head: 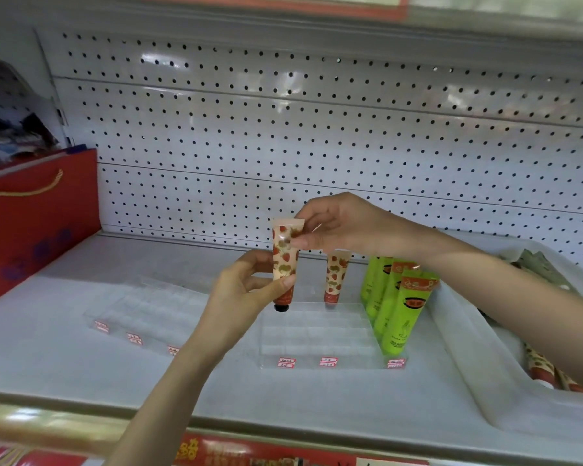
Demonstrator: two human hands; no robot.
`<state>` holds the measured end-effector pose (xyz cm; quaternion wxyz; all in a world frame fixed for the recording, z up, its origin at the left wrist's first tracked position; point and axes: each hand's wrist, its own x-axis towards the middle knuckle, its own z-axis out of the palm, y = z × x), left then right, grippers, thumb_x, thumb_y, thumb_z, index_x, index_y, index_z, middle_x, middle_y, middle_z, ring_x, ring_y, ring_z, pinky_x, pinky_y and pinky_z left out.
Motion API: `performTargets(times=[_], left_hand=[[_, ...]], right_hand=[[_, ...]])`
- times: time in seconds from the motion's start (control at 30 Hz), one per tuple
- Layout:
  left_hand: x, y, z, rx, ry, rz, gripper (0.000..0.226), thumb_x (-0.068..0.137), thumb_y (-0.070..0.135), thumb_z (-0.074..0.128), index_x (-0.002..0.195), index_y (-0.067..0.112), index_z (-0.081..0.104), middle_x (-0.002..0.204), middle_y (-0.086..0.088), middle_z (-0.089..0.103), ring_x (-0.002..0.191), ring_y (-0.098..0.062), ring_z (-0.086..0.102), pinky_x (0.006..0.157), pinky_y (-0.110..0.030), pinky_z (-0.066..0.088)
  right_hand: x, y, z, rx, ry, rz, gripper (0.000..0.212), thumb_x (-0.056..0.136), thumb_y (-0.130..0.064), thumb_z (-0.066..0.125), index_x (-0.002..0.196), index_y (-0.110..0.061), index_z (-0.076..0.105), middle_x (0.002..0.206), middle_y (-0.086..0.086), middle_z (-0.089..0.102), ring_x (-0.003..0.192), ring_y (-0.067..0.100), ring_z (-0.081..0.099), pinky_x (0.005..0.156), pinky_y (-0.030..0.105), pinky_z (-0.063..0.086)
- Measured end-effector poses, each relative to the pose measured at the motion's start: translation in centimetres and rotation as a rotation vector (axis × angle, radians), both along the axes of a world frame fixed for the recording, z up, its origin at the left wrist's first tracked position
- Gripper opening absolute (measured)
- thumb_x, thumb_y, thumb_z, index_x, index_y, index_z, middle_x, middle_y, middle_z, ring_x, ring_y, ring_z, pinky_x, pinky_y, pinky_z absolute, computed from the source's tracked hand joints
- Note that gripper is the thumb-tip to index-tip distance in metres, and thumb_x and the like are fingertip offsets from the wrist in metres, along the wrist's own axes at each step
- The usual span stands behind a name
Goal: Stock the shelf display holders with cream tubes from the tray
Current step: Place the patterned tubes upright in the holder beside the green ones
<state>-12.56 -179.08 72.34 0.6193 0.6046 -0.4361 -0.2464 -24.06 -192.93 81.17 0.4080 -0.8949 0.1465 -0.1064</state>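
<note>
Holding a strawberry-print cream tube (pixel 285 260) upright with its black cap pointing down, a person works at a white store shelf (pixel 64 348) backed by perforated panelling (pixel 317 129). The left hand (pixel 246 287) pinches the tube's lower part between thumb and curled fingers, while the right hand (pixel 337 227) pinches its flat crimped top end in the same way. The tube hangs over the back left corner of a clear display holder (pixel 317 334); whether its cap touches the holder cannot be told.

1 matching strawberry tube (pixel 334 277) already stands cap-down in the holder's back row, just right of the held one. A row of green tubes (pixel 394 307) fills the holder's right-hand column from front to back. Red-and-white price labels (pixel 286 362) line the holder's front edge.

A 2nd clear holder (pixel 142 307) sits well to the left on the same shelf. At the right, a white tray (pixel 468 348) rests on the shelf with more strawberry tubes (pixel 546 368) lying inside, partly hidden behind the right forearm. A red gift bag (pixel 37 223) stands at the shelf's far left.
</note>
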Motion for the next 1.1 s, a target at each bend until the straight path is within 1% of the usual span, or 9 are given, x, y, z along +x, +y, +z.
performTargets(times=[0.1, 0.27, 0.4, 0.5, 0.6, 0.73, 0.8, 0.93, 1.1], left_hand=[[-0.3, 0.1, 0.1, -0.018, 0.006, -0.006, 0.019, 0.080, 0.018, 0.069, 0.097, 0.021, 0.061, 0.091, 0.009, 0.069, 0.073, -0.006, 0.069, 0.063, -0.005, 0.045], [-0.6, 0.0, 0.1, -0.034, -0.001, -0.032, 0.020, 0.080, 0.017, 0.069, 0.098, 0.020, 0.062, 0.093, 0.008, 0.069, 0.072, -0.012, 0.070, 0.062, -0.009, 0.048], [-0.8, 0.1, 0.1, -0.036, -0.031, -0.039, 0.020, 0.080, 0.020, 0.069, 0.099, 0.023, 0.062, 0.093, 0.013, 0.069, 0.076, -0.010, 0.070, 0.063, -0.010, 0.048], [-0.3, 0.4, -0.3, 0.004, -0.092, -0.050, 0.030, 0.078, 0.040, 0.068, 0.105, 0.028, 0.063, 0.099, 0.016, 0.068, 0.087, -0.003, 0.066, 0.073, -0.012, 0.048], [0.7, 1.1, -1.2, 0.136, -0.318, -0.011, 0.061, 0.072, 0.073, 0.052, 0.121, 0.036, 0.055, 0.115, 0.023, 0.061, 0.108, 0.003, 0.056, 0.092, -0.024, 0.044], [1.3, 2.2, -2.6, 0.360, -0.853, 0.125, 0.080, 0.077, 0.079, 0.021, 0.138, 0.030, 0.040, 0.140, 0.016, 0.043, 0.128, -0.006, 0.037, 0.104, -0.028, 0.029], [1.3, 2.5, -3.6, 0.435, -1.018, 0.131, 0.091, 0.074, 0.080, 0.006, 0.139, 0.026, 0.040, 0.143, 0.011, 0.042, 0.132, -0.011, 0.036, 0.110, -0.032, 0.022], [1.2, 2.9, -5.6, 0.468, -1.147, 0.151, 0.078, 0.087, 0.069, 0.015, 0.124, 0.016, 0.058, 0.125, 0.001, 0.061, 0.116, -0.019, 0.057, 0.100, -0.048, 0.040], [0.8, 3.2, -6.6, 0.460, -1.214, 0.169, 0.070, 0.089, 0.065, 0.022, 0.114, 0.016, 0.065, 0.113, 0.001, 0.068, 0.103, -0.017, 0.065, 0.088, -0.046, 0.050]], right_hand=[[-0.3, 0.0, -0.1, 0.043, -0.038, 0.002, 0.021, 0.080, -0.007, 0.071, 0.099, -0.002, 0.064, 0.092, 0.009, 0.068, 0.076, 0.015, 0.061, 0.070, 0.026, 0.048], [-0.4, 0.2, -0.5, 0.043, -0.096, 0.001, 0.023, 0.079, -0.007, 0.071, 0.097, 0.005, 0.063, 0.096, 0.021, 0.066, 0.077, 0.023, 0.059, 0.074, 0.031, 0.050], [-0.5, 0.1, -0.4, -0.010, -0.075, 0.007, 0.022, 0.080, -0.010, 0.071, 0.097, 0.002, 0.064, 0.098, 0.016, 0.068, 0.079, 0.018, 0.063, 0.077, 0.029, 0.051], [-0.6, -0.3, 0.0, -0.027, -0.056, 0.022, 0.021, 0.080, -0.010, 0.071, 0.097, 0.001, 0.064, 0.099, 0.012, 0.070, 0.085, 0.020, 0.067, 0.084, 0.029, 0.052], [-0.6, -1.2, 0.3, -0.076, -0.037, -0.005, 0.022, 0.081, -0.009, 0.071, 0.098, 0.003, 0.063, 0.100, 0.011, 0.070, 0.090, 0.022, 0.069, 0.085, 0.027, 0.052], [-0.2, -2.7, -0.1, -0.215, 0.027, -0.053, 0.015, 0.082, -0.007, 0.070, 0.095, -0.002, 0.064, 0.100, 0.009, 0.070, 0.090, 0.025, 0.067, 0.084, 0.031, 0.052], [0.1, -3.3, -0.6, -0.280, 0.060, -0.070, 0.013, 0.083, -0.008, 0.070, 0.094, -0.007, 0.065, 0.098, 0.006, 0.069, 0.089, 0.023, 0.067, 0.081, 0.027, 0.052], [0.8, -3.8, -1.7, -0.392, 0.136, -0.078, 0.013, 0.083, -0.012, 0.069, 0.095, -0.010, 0.064, 0.093, 0.001, 0.065, 0.084, 0.015, 0.062, 0.074, 0.017, 0.047], [1.6, -4.3, -3.1, -0.481, 0.212, -0.087, 0.014, 0.083, -0.015, 0.069, 0.096, -0.013, 0.063, 0.095, 0.001, 0.064, 0.084, 0.013, 0.058, 0.082, 0.030, 0.049]])
